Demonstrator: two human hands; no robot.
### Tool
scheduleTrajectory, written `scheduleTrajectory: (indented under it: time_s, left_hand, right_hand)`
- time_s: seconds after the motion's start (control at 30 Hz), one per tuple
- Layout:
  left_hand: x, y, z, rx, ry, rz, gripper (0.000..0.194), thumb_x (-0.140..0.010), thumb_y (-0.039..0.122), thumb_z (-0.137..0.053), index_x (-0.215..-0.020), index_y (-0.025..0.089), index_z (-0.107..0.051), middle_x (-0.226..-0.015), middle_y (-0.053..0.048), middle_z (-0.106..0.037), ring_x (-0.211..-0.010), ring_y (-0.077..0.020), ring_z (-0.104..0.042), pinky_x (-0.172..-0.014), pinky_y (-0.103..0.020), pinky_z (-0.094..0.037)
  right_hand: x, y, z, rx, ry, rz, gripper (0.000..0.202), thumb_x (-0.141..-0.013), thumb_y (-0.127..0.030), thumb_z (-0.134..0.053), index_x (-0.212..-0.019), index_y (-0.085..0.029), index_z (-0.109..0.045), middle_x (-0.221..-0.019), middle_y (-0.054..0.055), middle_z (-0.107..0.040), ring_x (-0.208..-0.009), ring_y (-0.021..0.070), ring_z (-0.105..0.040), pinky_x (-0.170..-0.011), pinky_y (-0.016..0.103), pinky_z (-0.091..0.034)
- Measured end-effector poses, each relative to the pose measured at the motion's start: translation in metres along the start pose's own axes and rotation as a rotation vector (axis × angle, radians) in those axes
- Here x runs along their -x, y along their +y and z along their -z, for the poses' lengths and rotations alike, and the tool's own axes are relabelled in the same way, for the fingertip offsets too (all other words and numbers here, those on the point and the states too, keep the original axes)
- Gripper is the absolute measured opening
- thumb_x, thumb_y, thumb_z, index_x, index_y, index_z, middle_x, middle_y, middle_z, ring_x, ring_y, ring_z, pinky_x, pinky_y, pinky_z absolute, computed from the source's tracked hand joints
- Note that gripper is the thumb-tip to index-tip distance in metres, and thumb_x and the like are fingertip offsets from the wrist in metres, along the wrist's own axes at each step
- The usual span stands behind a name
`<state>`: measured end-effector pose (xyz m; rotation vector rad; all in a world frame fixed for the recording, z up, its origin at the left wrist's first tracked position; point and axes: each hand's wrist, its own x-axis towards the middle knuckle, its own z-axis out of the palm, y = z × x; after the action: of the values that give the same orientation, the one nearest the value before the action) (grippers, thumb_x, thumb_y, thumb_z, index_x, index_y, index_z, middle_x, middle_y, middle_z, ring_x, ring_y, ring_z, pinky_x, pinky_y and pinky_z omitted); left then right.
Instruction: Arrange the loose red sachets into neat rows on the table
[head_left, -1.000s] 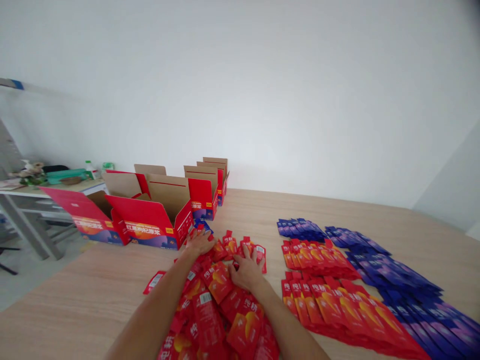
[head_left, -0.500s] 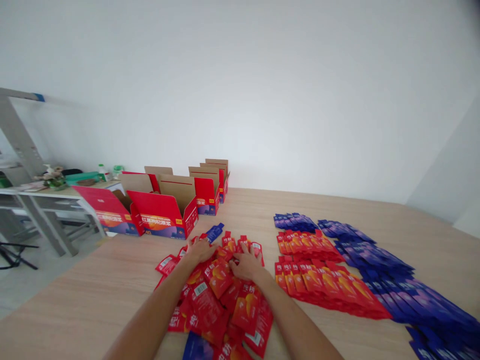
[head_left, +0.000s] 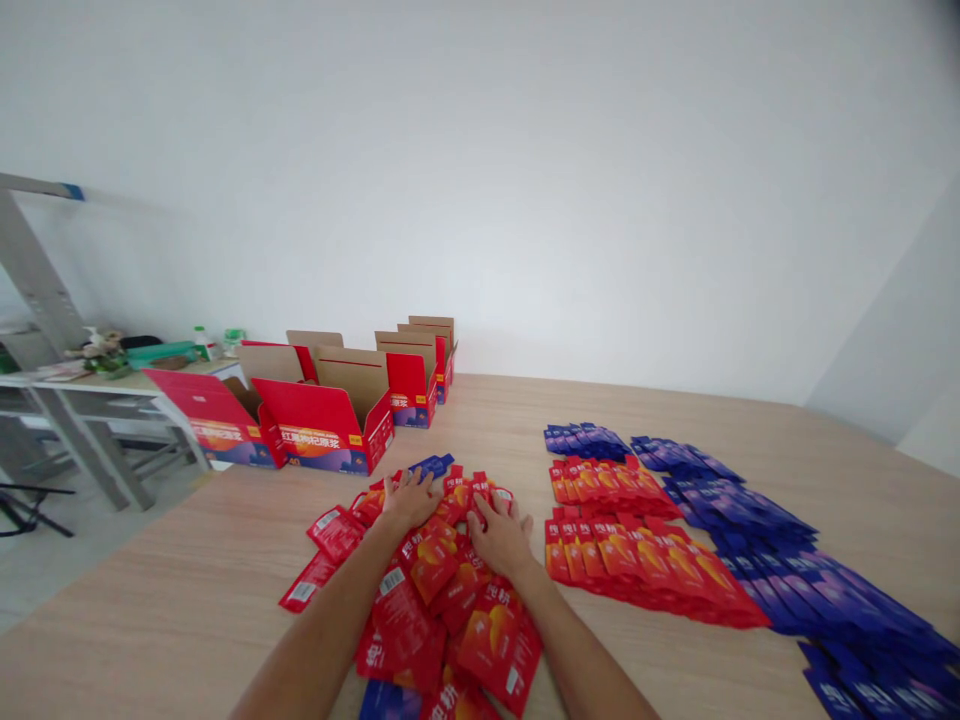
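Observation:
Red pouches (head_left: 435,565) lie in a loose heap at the front middle of the table, with a blue pouch (head_left: 390,702) under the near end and another blue one (head_left: 433,465) at the far end. My left hand (head_left: 410,498) rests on the heap's far left part, fingers spread. On its far right part lies my right hand (head_left: 501,532), palm down with the fingers apart. Neither hand has a pouch gripped. Some pouches are partly hidden under my hands and forearms.
Open red boxes (head_left: 322,425) stand at the back left. Overlapping rows of red pouches (head_left: 645,555) and blue pouches (head_left: 817,590) lie on the right of the table (head_left: 187,580). A side table (head_left: 135,383) with a bottle (head_left: 201,343) is at far left.
Both hands have shifted slightly, the left one to the right. Pouches at the heap's left edge now lie further out to the left, and the far blue pouch has turned and moved a little.

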<state>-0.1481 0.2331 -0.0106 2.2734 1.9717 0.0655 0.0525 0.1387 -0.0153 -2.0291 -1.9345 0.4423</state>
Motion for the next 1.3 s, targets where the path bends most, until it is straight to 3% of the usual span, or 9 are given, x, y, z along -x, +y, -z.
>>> scheduleTrajectory:
  time_s: [0.2,0.37,0.9,1.13,1.3]
  left_hand:
    - [0.008,-0.007,-0.002,-0.023,0.084,-0.030,0.053,-0.094,0.051,-0.031,-0.120,0.023,-0.068,-0.139,-0.014,-0.059,-0.132,-0.0343,-0.047,-0.113,-0.060,-0.020]
    - [0.014,-0.015,0.001,-0.028,0.128,-0.031,0.051,-0.095,0.049,-0.031,-0.108,0.022,-0.072,-0.122,-0.015,-0.069,-0.121,-0.0326,-0.056,-0.110,-0.058,-0.025]
    - [0.039,-0.036,0.000,-0.034,0.232,0.055,0.042,-0.095,0.040,-0.036,-0.097,0.018,-0.073,-0.111,-0.016,-0.071,-0.112,-0.0315,-0.061,-0.104,-0.055,-0.032]
    - [0.041,-0.046,-0.001,-0.022,0.248,0.161,0.039,-0.094,0.035,-0.039,-0.109,0.015,-0.068,-0.116,-0.019,-0.068,-0.111,-0.0329,-0.061,-0.100,-0.051,-0.037]
    - [0.027,-0.047,-0.006,0.030,0.220,0.201,0.041,-0.089,0.028,-0.045,-0.123,0.013,-0.061,-0.127,-0.021,-0.063,-0.125,-0.0355,-0.052,-0.104,-0.052,-0.033]
  right_hand:
    - [0.003,-0.018,-0.011,0.009,0.033,0.007,0.056,-0.096,-0.060,-0.033,-0.146,-0.037,-0.045,-0.162,0.005,-0.027,-0.146,0.0425,-0.020,-0.111,0.068,-0.012]
    - [0.006,-0.038,-0.025,-0.006,0.094,-0.002,0.055,-0.096,-0.058,-0.037,-0.145,-0.036,-0.047,-0.161,0.006,-0.029,-0.146,0.0423,-0.020,-0.112,0.066,-0.012]
    - [0.005,-0.061,-0.038,-0.066,0.164,0.072,0.048,-0.094,-0.054,-0.045,-0.136,-0.035,-0.057,-0.156,0.007,-0.039,-0.143,0.0431,-0.026,-0.111,0.063,-0.015]
    - [0.004,-0.074,-0.042,-0.091,0.184,0.091,0.044,-0.095,-0.052,-0.045,-0.132,-0.034,-0.061,-0.153,0.008,-0.043,-0.141,0.0429,-0.030,-0.111,0.062,-0.019]
    - [0.006,-0.066,-0.034,-0.114,0.169,0.110,0.046,-0.095,-0.054,-0.044,-0.135,-0.035,-0.059,-0.155,0.008,-0.040,-0.144,0.0420,-0.026,-0.113,0.063,-0.016]
